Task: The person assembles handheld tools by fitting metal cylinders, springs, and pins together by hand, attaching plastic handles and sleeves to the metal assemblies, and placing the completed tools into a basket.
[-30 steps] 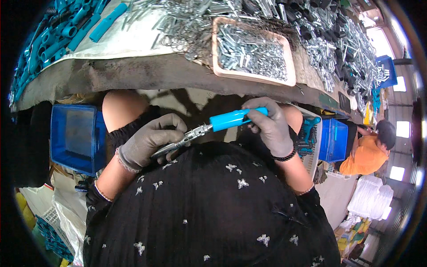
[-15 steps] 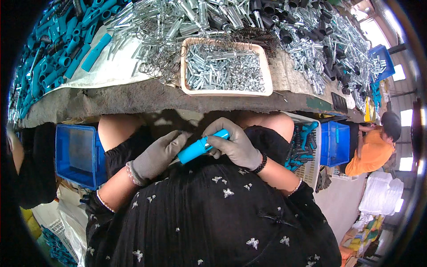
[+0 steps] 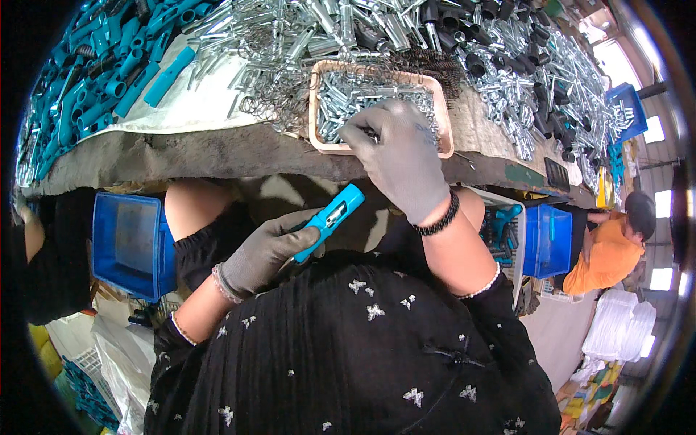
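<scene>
My gloved left hand (image 3: 270, 250) is closed round the lower end of a teal plastic tubular handle (image 3: 335, 217), tilted up to the right over my lap. A slot in the handle's side shows a shiny metal part inside. My gloved right hand (image 3: 401, 148) reaches over the near side of a cream tray (image 3: 316, 138). Its fingers are bent together above the small metal pins and fittings (image 3: 337, 101) in the tray. Whether the fingertips hold anything is hidden from this view.
Teal handles (image 3: 80, 94) are heaped at the left of the cloth-covered bench (image 3: 217, 154). Wire springs (image 3: 264, 87), metal tubes and black sleeves (image 3: 475, 67) pile up behind and right. Blue bins (image 3: 127, 246) flank my knees. A person in orange (image 3: 609, 254) sits at the right.
My right hand has left the teal handle and moved up and forward to the tray. The left hand keeps the handle, which is turned steeper, with its slot showing.
</scene>
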Available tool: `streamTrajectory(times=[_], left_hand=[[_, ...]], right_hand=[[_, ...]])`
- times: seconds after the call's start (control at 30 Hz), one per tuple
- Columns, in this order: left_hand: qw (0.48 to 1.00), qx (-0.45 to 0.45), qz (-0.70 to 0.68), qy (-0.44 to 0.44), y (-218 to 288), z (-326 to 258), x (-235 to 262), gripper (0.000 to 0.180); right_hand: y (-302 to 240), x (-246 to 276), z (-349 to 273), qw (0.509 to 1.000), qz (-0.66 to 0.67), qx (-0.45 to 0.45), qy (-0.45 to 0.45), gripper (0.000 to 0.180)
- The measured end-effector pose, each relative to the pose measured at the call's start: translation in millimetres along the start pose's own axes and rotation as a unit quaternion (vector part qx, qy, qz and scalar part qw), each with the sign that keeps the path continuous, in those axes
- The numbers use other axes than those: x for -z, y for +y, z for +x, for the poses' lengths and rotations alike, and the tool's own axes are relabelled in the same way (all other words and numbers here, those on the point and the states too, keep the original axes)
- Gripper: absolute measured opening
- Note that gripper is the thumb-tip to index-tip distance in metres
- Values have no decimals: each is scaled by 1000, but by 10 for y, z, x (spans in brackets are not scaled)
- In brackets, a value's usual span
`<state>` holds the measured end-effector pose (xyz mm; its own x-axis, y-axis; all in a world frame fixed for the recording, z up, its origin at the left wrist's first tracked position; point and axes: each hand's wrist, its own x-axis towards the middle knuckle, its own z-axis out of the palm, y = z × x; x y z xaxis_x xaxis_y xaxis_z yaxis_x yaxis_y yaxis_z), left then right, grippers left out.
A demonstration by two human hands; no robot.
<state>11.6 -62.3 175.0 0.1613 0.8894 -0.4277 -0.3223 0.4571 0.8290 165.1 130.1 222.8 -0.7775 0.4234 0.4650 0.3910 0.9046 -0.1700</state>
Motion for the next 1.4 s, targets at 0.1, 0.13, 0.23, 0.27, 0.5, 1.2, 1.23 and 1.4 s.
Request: streamTrajectory(times=[0.1, 0.13, 0.23, 0.27, 0.5, 1.2, 1.23, 1.4], left_hand=[[1000, -1, 5, 3, 11, -44, 46, 57], [1000, 1, 1, 7, 2, -66, 56, 57], [998, -1, -54, 36, -65, -92, 118, 53], [997, 14, -58, 38, -48, -122, 145, 52], [996, 36, -74, 27, 19, -156, 152, 46], [996, 5, -81, -20, -146, -87, 136, 53], [997, 6, -81, -19, -152, -81, 139, 53], [998, 25, -51, -3, -176, -40, 86, 51]], right_hand=[[20, -82, 50, 988, 86, -128, -24, 13], [6, -20, 41, 985, 125, -122, 8, 10], [-209, 204, 53, 947, 268, -154, 84, 9], [-284, 252, -40, 923, 331, -196, 17, 4], [-474, -191, -514, 966, 259, 7, 6, 15], [-505, -488, -802, 949, 278, 84, 118, 18], [-490, -496, -837, 950, 282, 88, 99, 17], [-383, -606, -919, 951, 292, 95, 27, 15]])
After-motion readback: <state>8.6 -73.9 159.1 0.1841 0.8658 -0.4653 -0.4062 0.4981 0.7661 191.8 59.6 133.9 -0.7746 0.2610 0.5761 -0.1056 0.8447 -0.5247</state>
